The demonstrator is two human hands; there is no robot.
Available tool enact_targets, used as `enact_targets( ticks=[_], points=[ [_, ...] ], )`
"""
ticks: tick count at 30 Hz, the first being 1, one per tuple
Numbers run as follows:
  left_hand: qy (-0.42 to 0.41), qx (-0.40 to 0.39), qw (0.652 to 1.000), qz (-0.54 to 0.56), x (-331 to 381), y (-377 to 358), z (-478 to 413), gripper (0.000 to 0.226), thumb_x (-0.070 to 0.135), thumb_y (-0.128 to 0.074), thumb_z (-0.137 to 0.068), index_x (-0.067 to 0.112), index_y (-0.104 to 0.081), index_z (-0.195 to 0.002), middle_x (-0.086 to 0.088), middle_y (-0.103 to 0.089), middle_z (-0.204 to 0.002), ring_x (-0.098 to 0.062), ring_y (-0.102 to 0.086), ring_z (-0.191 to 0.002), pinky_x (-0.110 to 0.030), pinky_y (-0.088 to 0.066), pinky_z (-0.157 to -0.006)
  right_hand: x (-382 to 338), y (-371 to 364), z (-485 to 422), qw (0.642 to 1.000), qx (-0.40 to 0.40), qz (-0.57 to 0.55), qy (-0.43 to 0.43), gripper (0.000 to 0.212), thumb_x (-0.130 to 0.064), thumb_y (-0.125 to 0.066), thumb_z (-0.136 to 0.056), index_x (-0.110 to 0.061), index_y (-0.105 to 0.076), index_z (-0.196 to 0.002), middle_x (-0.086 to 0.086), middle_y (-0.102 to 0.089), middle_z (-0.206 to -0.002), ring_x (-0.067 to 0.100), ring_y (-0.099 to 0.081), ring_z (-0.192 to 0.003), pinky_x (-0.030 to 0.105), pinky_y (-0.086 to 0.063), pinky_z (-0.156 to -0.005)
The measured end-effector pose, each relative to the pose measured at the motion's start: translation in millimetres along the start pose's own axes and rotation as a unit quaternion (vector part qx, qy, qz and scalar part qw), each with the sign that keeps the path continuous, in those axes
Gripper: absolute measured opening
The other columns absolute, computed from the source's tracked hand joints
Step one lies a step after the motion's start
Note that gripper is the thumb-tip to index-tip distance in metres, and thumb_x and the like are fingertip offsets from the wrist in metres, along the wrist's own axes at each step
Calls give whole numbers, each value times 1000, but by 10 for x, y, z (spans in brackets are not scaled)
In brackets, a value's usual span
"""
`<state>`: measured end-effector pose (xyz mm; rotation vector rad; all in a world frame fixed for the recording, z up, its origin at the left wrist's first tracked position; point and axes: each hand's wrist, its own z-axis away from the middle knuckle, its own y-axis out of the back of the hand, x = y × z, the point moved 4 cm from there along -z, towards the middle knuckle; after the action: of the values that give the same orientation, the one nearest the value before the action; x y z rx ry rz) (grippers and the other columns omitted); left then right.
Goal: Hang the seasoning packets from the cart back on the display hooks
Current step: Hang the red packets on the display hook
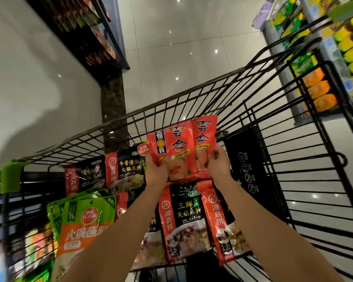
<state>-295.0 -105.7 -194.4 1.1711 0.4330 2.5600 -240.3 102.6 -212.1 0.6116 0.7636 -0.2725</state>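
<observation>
Two red seasoning packets are lifted above the black wire cart (192, 98). My left hand (156, 171) grips the bottom of the larger red packet (173, 147). My right hand (218, 163) pinches the lower edge of the second red packet (205, 139), which overlaps the first on its right. Below my arms, several red-and-black packets (181, 218) lie in the cart, and green-and-orange packets (84, 220) are stacked at its left. No display hooks can be made out.
A dark shelf unit (86, 31) with packaged goods stands at the upper left beside a brown pillar (113, 102). Shelves with yellow, green and orange goods (334, 58) line the right. Shiny grey floor tiles (181, 37) stretch ahead. The cart's black child-seat flap (247, 165) sits at right.
</observation>
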Motion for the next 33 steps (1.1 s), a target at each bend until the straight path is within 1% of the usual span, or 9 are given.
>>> enact_targets(
  ticks=[3, 6, 11, 14, 19, 23, 26, 30, 33],
  points=[
    [-20, 2, 1000, -9, 31, 85, 127, 39, 19, -66, -100, 25, -48, -134, 11, -67, -102, -9, -64, -88, -32, -52, -82, -190, 122, 189, 999, 13, -11, 43, 20, -5, -49, -103, -15, -63, -114, -2, -68, -107, 18, -65, -101, 37, -54, -91],
    [-27, 11, 1000, -9, 108, 179, 277, 40, 17, -61, -102, 24, -46, -138, 4, -68, -110, -19, -67, -96, -33, -51, -80, -314, 194, 453, 998, 11, -5, 69, 27, -12, -46, -104, -23, -65, -121, -2, -71, -116, 19, -67, -109, 44, -56, -98],
    [2, 9, 999, 42, 282, 380, 419, 35, 11, -55, -103, 18, -46, -137, -4, -66, -111, -28, -68, -100, -30, -49, -70, -528, 432, 831, 995, 30, -56, 76, 33, -8, -42, -106, -31, -66, -104, -5, -70, -101, 14, -68, -96, 36, -58, -86],
    [16, -6, 1000, 24, 342, 431, 492, 43, 14, -52, -105, 26, -39, -144, 8, -62, -113, -19, -62, -94, -33, -50, -76, -607, 455, 913, 992, 19, -122, 36, 35, -6, -39, -107, -29, -65, -102, -5, -70, -103, 11, -67, -96, 35, -56, -86],
    [48, -48, 994, 82, 314, 436, 568, 25, 34, -55, -104, 30, -54, -128, -1, -69, -117, -26, -64, -107, -57, -48, -105, -645, 283, 939, 990, -70, -113, -40, 37, -5, -39, -107, -27, -67, -118, -3, -72, -105, 14, -69, -94, 34, -59, -72],
    [91, -97, 981, 143, 235, 411, 590, 69, 77, -67, -80, 36, -53, -133, -6, -66, -131, -38, -62, -122, -66, -46, -104, -669, 107, 927, 990, -131, -43, -38, 33, -12, -42, -108, -39, -60, -114, 2, -70, -112, 22, -70, -99, 45, -62, -86],
    [67, -87, 988, 106, 220, 398, 528, 49, 59, -76, -84, 35, -55, -121, 3, -70, -117, -29, -67, -111, -58, -56, -94, -666, -2, 904, 986, -163, 25, -15, 26, -12, -44, -108, -35, -56, -113, 3, -66, -109, 18, -65, -96, 36, -58, -83],
    [47, -75, 991, 99, 172, 343, 381, 56, 46, -83, -83, 34, -54, -130, 8, -73, -115, -23, -70, -109, -58, -53, -101, -599, 59, 675, 993, -116, -8, -22, 18, -21, -51, -107, -25, -61, -121, -2, -66, -117, 11, -62, -89, 28, -56, -76],
    [37, -82, 987, 135, 115, 212, 272, 50, 29, -82, -88, 30, -58, -131, 7, -76, -114, -19, -74, -103, -53, -54, -103, -452, 115, 425, 996, -81, -16, -41, 14, -30, -52, -107, -34, -65, -111, 1, -73, -111, 14, -66, -87, 39, -57, -80]
  ],
)
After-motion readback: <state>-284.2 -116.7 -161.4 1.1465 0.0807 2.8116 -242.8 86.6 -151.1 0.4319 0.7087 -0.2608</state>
